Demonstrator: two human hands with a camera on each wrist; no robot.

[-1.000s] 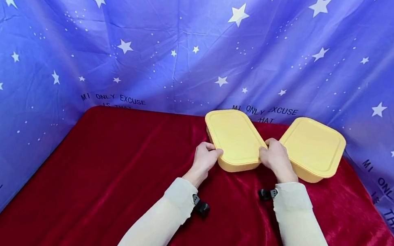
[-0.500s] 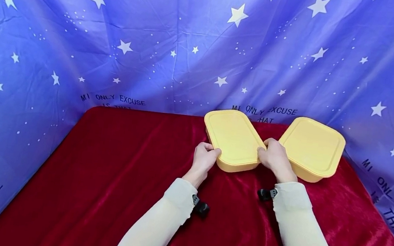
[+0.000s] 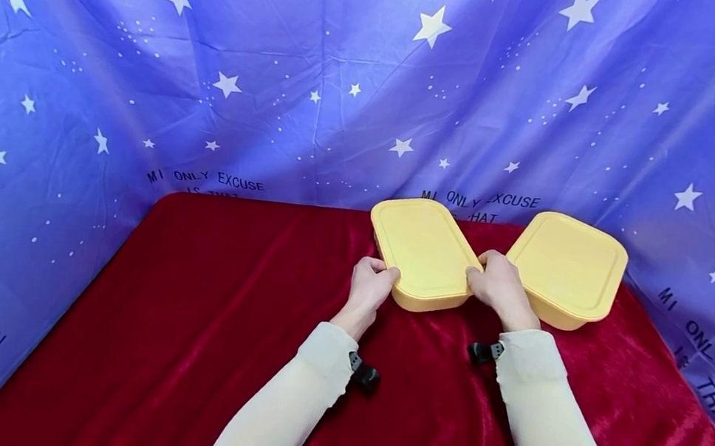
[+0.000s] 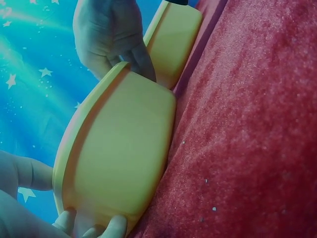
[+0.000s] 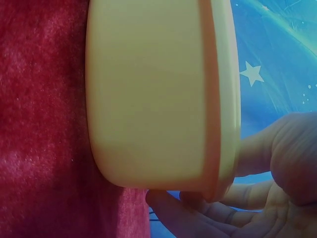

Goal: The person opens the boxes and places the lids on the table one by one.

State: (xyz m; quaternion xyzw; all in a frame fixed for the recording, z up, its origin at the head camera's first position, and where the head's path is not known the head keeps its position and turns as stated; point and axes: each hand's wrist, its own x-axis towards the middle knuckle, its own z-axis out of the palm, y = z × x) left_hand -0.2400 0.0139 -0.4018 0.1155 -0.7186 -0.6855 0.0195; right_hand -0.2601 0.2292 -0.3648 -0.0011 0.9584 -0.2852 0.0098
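In the head view, a yellow lidded food container (image 3: 428, 246) sits near the back edge of the table, right of the middle. My left hand (image 3: 371, 286) holds its near left corner, the thumb on the lid's edge. At the near right corner my right hand (image 3: 502, 289) grips it the same way. The left wrist view shows the container's side wall (image 4: 124, 144) between both hands, with the left fingertips (image 4: 117, 225) against it. In the right wrist view, the right fingers (image 5: 173, 210) curl under the rim at the corner. The lid appears to be on.
A second yellow lidded container (image 3: 570, 264) stands just right of my right hand, near the table's right edge. Dark red velvet cloth (image 3: 218, 325) covers the table. A blue curtain (image 3: 322, 77) with white stars hangs behind and along both sides.
The held container and both hands have shifted very slightly to the left. Both hands keep their grip, and the second container stays in place.
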